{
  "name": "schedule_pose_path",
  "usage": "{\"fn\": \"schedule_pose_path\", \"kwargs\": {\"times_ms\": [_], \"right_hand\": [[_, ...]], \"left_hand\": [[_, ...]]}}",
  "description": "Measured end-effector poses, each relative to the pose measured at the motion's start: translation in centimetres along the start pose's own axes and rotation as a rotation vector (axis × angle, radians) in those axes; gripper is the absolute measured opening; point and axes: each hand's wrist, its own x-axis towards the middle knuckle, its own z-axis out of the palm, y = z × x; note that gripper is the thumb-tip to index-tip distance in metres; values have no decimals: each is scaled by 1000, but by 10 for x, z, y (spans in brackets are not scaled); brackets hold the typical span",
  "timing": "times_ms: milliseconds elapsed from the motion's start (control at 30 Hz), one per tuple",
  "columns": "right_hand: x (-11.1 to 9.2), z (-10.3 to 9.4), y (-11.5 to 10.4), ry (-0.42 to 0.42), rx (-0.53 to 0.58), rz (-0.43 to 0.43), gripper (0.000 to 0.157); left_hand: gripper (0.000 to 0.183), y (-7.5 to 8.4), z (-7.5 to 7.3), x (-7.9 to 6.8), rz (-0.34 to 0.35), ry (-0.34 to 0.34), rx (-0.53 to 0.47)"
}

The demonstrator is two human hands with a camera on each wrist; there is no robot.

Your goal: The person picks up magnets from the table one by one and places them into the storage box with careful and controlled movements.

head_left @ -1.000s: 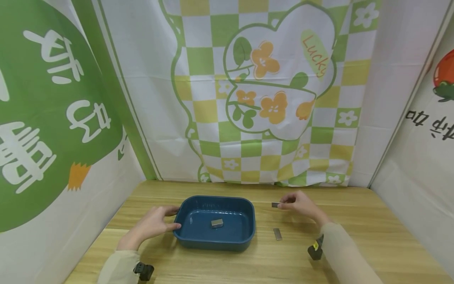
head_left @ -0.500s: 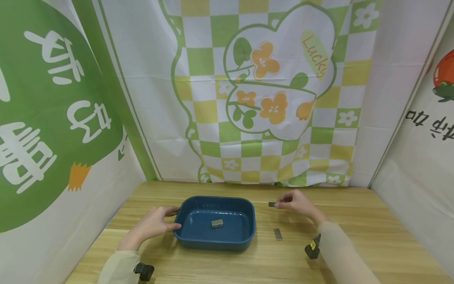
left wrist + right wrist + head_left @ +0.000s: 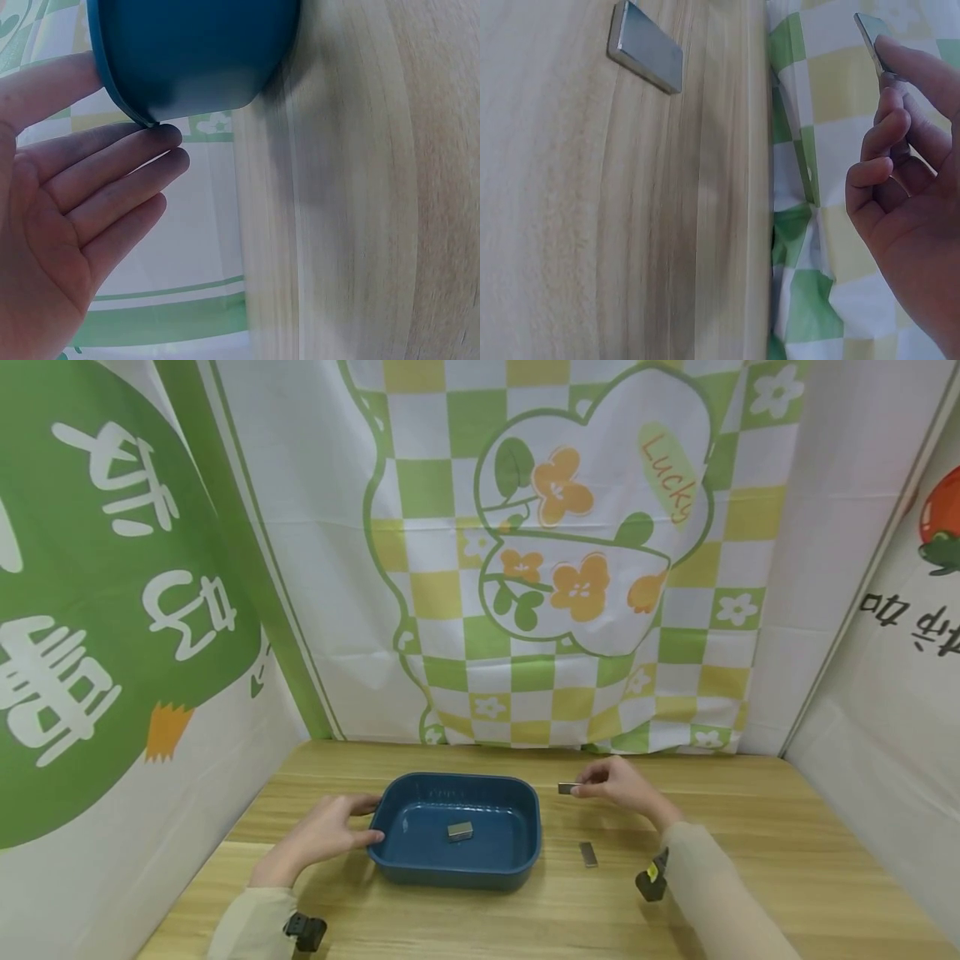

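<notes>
A blue rectangular plastic basin (image 3: pixel 454 875) stands on the wooden table. Inside it lies a small stack of flat silver metal blocks (image 3: pixel 460 832). My left hand (image 3: pixel 326 835) touches the basin's left side, thumb and straight fingertips at the rim; in the left wrist view that hand (image 3: pixel 90 172) has its fingers extended against the blue wall. To the right of the basin, raised over the table, my right hand (image 3: pixel 618 787) pinches a flat silver metal block (image 3: pixel 567 788) between thumb and index finger. Another such block (image 3: pixel 588 854) lies on the table below that hand.
The wooden table (image 3: pixel 420 927) is closed in by printed cloth walls at the left, back and right. A green and yellow checked cloth (image 3: pixel 525 677) hangs just behind the table's far edge.
My right hand has moved left toward the basin, carrying the pinched metal block. The left hand, basin, stack and block on the table stay where they were.
</notes>
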Motion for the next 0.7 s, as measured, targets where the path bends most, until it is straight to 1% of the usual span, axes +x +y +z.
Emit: {"fn": "schedule_pose_path", "kwargs": {"times_ms": [233, 700], "right_hand": [[6, 4, -3, -5, 21, 0, 22], [14, 7, -13, -36, 10, -31, 23]], "left_hand": [[55, 0, 0, 0, 0, -6, -6], [56, 0, -1, 0, -3, -7, -2]]}}
